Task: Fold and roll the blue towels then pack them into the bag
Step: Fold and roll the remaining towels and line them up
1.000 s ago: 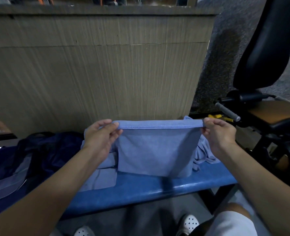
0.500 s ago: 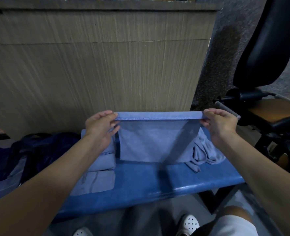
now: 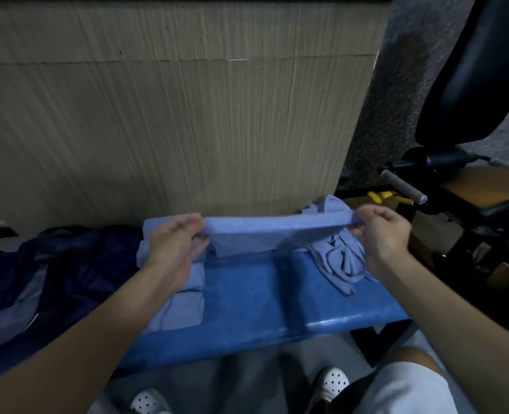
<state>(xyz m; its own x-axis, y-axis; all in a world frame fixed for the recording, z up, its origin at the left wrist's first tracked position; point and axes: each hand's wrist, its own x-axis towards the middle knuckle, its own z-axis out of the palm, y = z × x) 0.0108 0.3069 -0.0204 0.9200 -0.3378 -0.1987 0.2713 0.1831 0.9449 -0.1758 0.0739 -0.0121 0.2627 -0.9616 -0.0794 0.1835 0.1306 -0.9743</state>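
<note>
Both hands' fingers (image 3: pixel 198 233) pinch a folded blue towel (image 3: pixel 265 234) stretched taut, slightly blurred

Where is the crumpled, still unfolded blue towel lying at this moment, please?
In the head view the crumpled towel lies at the right end of the blue bench, just under the right hand and beside the towel being held.

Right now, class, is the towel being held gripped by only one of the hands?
No: the left hand and right hand each grip an end of the blue towel.
</note>
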